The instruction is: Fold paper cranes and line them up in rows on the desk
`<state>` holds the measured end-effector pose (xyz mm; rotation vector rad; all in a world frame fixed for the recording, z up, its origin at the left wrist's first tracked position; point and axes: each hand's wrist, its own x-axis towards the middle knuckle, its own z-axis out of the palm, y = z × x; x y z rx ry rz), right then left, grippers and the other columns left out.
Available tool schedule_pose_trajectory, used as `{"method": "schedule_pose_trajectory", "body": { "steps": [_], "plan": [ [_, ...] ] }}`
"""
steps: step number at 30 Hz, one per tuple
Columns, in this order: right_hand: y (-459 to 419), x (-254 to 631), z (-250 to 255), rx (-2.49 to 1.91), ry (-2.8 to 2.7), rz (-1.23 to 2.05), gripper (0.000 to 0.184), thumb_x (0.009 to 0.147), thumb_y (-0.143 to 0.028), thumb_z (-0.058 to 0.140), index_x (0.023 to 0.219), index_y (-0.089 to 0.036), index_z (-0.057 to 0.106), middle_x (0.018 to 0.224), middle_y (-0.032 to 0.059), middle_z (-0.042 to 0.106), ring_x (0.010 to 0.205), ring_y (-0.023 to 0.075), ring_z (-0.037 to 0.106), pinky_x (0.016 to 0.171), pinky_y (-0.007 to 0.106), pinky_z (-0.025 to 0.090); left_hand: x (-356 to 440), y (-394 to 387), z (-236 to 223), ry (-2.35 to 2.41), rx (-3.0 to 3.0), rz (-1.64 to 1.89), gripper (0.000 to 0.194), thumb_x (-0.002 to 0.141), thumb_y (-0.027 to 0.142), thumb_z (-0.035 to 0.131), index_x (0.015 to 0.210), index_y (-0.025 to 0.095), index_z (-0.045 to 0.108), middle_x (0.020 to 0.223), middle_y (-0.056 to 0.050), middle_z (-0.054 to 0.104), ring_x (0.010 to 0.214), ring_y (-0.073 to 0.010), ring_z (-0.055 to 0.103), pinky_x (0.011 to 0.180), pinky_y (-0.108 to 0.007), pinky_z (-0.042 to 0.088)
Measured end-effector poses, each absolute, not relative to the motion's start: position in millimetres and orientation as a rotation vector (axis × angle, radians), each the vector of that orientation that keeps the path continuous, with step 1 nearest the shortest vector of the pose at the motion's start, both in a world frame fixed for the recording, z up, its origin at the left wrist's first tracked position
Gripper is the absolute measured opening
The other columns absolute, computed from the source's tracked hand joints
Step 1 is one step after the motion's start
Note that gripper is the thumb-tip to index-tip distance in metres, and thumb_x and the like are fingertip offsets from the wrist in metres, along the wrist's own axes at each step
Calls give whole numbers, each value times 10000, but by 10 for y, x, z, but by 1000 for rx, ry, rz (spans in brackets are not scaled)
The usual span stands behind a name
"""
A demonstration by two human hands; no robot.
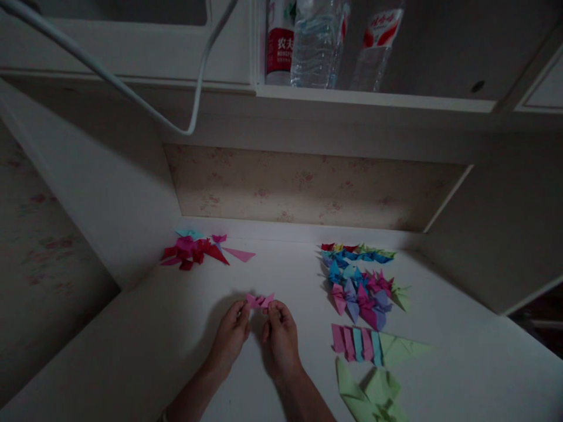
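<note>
Between my two hands, just above the white tabletop (pixel 185 340), is a small pink folded-paper piece (pixel 260 301) with pointed ends. My left hand (pixel 234 328) pinches its left tip between thumb and fingers. At the other end, my right hand (pixel 281 331) grips the right tip the same way. The middle of the piece looks creased and raised; its exact shape is too small to make out. Both forearms reach in from the bottom edge of the view.
Red and pink folded papers (pixel 193 251) lie at the back left. On the right are colourful origami pieces (pixel 358 287), a row of folded strips (pixel 357 343) and a large light-green folded paper (pixel 372 392). Bottles (pixel 319 47) stand on the shelf above; a white cable (pixel 132 88) hangs in front.
</note>
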<state>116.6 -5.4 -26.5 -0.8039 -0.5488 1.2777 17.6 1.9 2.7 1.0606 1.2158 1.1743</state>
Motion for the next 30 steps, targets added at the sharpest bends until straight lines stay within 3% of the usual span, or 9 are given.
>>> {"method": "schedule_pose_trajectory", "body": {
  "steps": [7,15,22,30],
  "plan": [
    [-54,1180,-236,-833,-559,1264,343,763,-485,691,800,-164,576,518,-81,462,381,28,309,364,164,193,165,31,-9,1222,1110,1141,502,725,626,575,888,152,556,449,114,335,411,-55,257,401,-183,180],
    [-15,1203,-263,-822,-461,1293,377,704,-497,739,780,-165,578,541,-74,478,391,32,306,369,172,197,164,52,-104,1240,1187,1136,396,795,541,534,898,160,560,450,111,338,400,-60,279,390,-174,193],
    [-39,1204,-262,-819,-457,1293,333,752,-468,711,798,-164,585,535,-72,482,403,32,322,385,170,207,142,69,-103,1297,1195,1165,372,783,502,556,919,158,593,469,90,406,399,-70,344,386,-174,239],
    [-43,1187,-268,-808,-446,1288,320,752,-451,715,842,-170,592,514,-78,474,392,39,330,378,171,212,136,72,-106,1324,1230,1160,360,782,500,570,895,159,597,447,98,367,406,-72,319,387,-173,212]
  ]
}}
